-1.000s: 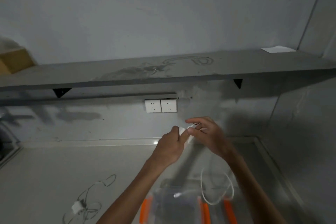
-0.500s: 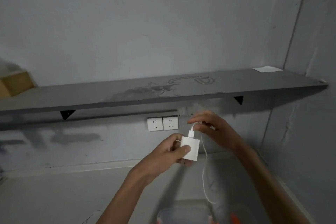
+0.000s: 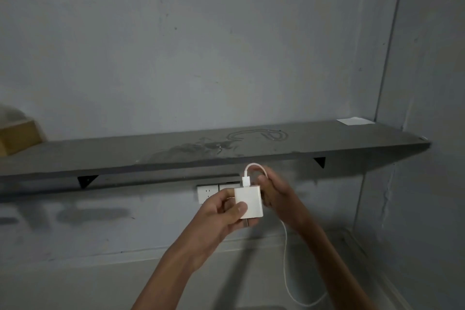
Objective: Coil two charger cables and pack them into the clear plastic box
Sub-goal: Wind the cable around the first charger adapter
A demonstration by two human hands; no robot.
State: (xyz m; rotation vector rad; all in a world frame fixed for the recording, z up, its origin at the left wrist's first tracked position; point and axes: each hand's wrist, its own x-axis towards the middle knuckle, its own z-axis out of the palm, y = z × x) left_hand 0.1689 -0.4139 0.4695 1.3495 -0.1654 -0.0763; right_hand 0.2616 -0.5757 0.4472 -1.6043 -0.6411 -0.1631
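Observation:
My left hand (image 3: 221, 219) grips a white square charger block (image 3: 249, 202) in front of the wall, thumb on its front face. A white cable (image 3: 285, 254) is plugged into the block's top, arches over to my right hand (image 3: 275, 192), then hangs down in a long loop toward the bottom edge. My right hand pinches the cable just beside the block. The clear plastic box and the second charger are out of view.
A grey shelf (image 3: 226, 151) on black brackets runs across the wall just above my hands, with a cardboard box (image 3: 17, 134) at its left end and a white paper (image 3: 354, 121) at its right. White wall sockets (image 3: 208, 192) sit behind my left hand. A side wall closes in on the right.
The view has tilted up, so the box with orange clips and the second charger have left the frame. The block now stands upright in my left hand and my right hand has closed in beside it.

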